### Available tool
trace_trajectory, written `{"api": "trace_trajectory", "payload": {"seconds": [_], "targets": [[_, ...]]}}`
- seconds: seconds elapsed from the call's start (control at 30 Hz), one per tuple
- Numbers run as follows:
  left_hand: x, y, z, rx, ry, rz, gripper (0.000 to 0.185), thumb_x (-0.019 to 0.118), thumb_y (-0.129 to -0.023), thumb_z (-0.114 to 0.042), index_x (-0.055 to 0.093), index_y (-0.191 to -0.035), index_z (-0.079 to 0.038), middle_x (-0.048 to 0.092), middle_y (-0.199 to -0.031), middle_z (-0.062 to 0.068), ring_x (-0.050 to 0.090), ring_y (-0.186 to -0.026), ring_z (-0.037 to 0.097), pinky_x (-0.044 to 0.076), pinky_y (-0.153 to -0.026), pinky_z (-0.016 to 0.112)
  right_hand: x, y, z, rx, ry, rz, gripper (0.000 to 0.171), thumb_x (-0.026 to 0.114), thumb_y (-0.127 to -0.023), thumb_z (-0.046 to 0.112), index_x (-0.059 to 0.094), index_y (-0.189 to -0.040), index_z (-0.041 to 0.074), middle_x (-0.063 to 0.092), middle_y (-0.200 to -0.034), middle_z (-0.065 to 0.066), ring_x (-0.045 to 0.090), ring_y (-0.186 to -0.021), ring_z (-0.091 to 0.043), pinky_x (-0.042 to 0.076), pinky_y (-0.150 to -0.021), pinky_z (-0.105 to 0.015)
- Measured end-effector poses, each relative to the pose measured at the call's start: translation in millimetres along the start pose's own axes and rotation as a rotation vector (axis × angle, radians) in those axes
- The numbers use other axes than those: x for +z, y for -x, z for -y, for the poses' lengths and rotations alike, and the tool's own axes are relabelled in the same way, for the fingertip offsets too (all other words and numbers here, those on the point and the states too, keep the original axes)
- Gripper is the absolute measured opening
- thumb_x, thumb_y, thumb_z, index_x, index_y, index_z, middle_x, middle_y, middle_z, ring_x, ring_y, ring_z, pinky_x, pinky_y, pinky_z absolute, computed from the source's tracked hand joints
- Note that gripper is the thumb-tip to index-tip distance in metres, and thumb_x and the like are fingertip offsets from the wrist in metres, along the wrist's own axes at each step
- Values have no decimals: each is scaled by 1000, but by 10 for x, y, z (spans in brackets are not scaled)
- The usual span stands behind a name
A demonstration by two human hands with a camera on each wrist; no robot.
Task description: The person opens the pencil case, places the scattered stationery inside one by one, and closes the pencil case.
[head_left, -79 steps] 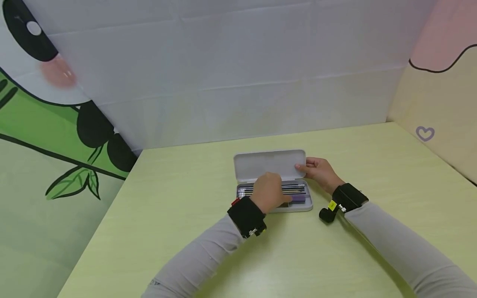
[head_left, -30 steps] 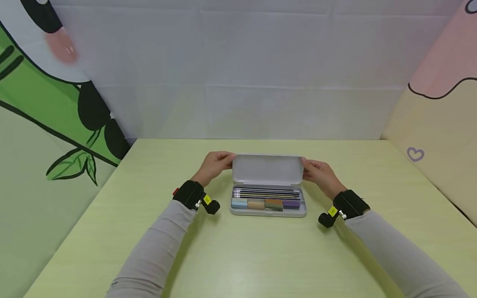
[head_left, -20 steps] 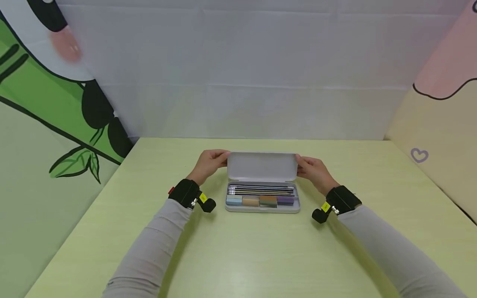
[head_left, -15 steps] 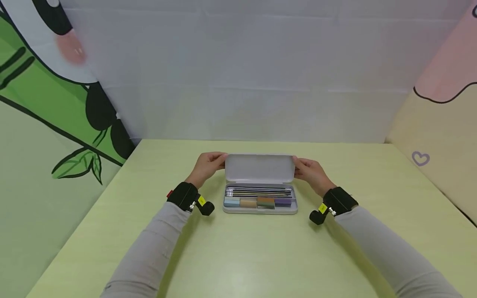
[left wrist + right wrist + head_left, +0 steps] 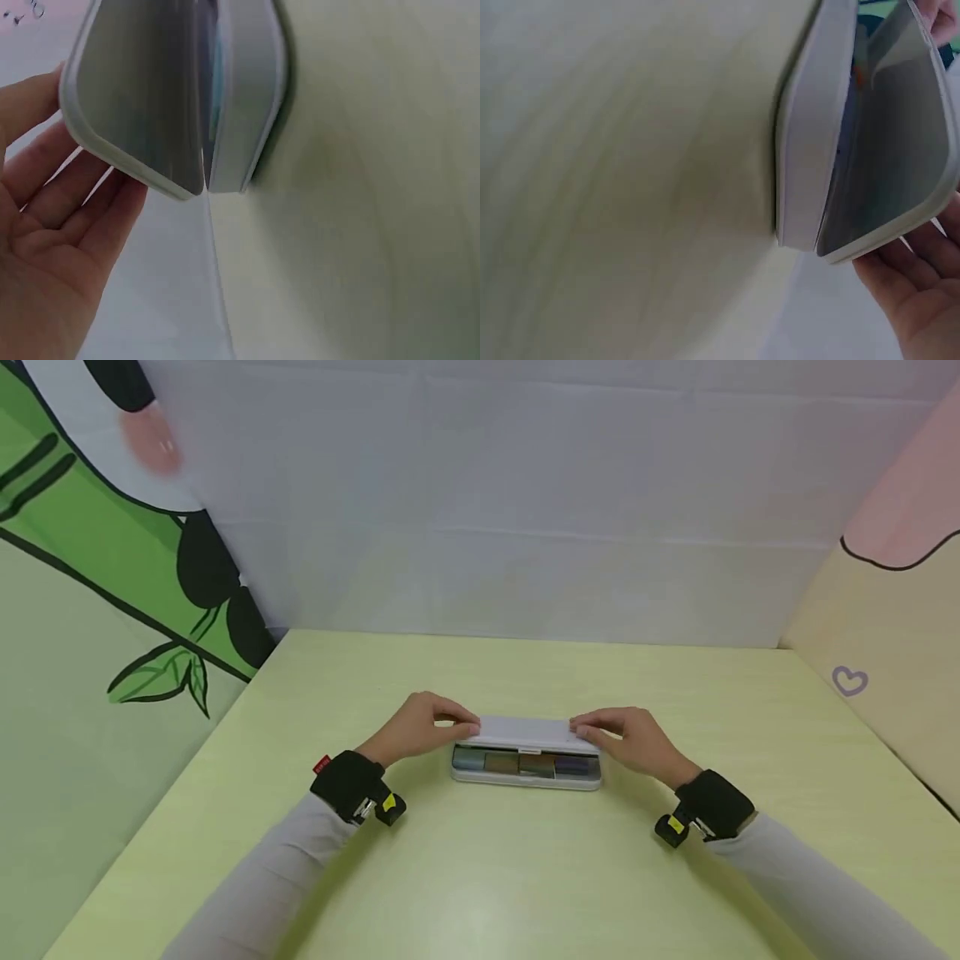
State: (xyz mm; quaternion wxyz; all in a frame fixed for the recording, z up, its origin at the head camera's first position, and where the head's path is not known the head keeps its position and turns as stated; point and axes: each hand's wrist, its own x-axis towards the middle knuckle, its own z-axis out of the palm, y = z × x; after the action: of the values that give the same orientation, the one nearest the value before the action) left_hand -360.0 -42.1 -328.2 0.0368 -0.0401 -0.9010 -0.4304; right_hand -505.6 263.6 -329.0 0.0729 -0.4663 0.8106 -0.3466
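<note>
A light grey pencil case [image 5: 525, 783] lies on the table, its hinged lid [image 5: 522, 731] tilted partway down over the tray. Through the gap at the front show a blue block [image 5: 469, 760], a tan block [image 5: 501, 763], a brown-and-green block [image 5: 536, 767] and a purple block [image 5: 572, 766]. My left hand [image 5: 416, 727] pinches the lid's left end between thumb and fingers. At the right end, my right hand [image 5: 633, 743] grips the lid likewise. In the left wrist view, fingers [image 5: 64, 187] lie along the lid's outer side. The pencils behind the blocks are hidden by the lid.
The pale yellow-green table [image 5: 495, 877] runs back to a plain light wall [image 5: 510, 510]. A green cartoon-printed panel [image 5: 97, 543] stands on the left, and a cream and pink panel [image 5: 892, 635] on the right. Each wrist wears a black band with a camera.
The left hand has left the tray and taken the lid's left end. Both hands have swung the upright lid forward and down, covering the pencils.
</note>
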Motion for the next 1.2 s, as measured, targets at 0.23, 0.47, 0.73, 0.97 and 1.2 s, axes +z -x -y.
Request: {"api": "trace_trajectory", "payload": {"seconds": [0.23, 0.47, 0.73, 0.97, 1.2], "targets": [[181, 52, -135, 130, -261, 67, 34, 71, -86, -19, 70, -117, -4, 68, -121, 14, 61, -121, 27, 51, -98, 38, 133, 137, 136, -199, 222, 17, 33, 72, -84, 14, 69, -117, 6, 67, -123, -15, 68, -100, -24, 41, -70, -21], [245, 75, -194, 165, -385, 52, 34, 74, -83, -17, 71, -113, -2, 70, -115, 16, 63, -117, 26, 51, -97, 38, 177, 178, 165, -164, 224, 35, 36, 74, -82, 13, 69, -117, 5, 66, -125, -15, 61, -120, -29, 50, -79, -26], [286, 165, -253, 100, -373, 64, 36, 77, -81, -18, 71, -112, -3, 71, -115, 14, 64, -117, 25, 51, -98, 37, 214, 271, 240, -163, 233, 36, 34, 76, -81, 12, 71, -113, 3, 68, -122, -15, 60, -120, -30, 52, -93, -44], [217, 60, -263, 111, -343, 39, 36, 75, -82, -18, 70, -114, -2, 67, -121, 16, 61, -120, 28, 48, -103, 39, 116, 154, 253, -160, 256, 17, 35, 75, -81, 12, 70, -114, 2, 67, -122, -16, 61, -119, -31, 50, -96, -45], [202, 8, -234, 57, -384, 63, 35, 73, -84, -19, 70, -113, -1, 69, -119, 16, 62, -117, 29, 48, -102, 41, 211, 54, 242, -90, 235, -12, 37, 76, -80, 14, 69, -115, 2, 68, -120, -16, 63, -116, -31, 49, -98, -45]]}}
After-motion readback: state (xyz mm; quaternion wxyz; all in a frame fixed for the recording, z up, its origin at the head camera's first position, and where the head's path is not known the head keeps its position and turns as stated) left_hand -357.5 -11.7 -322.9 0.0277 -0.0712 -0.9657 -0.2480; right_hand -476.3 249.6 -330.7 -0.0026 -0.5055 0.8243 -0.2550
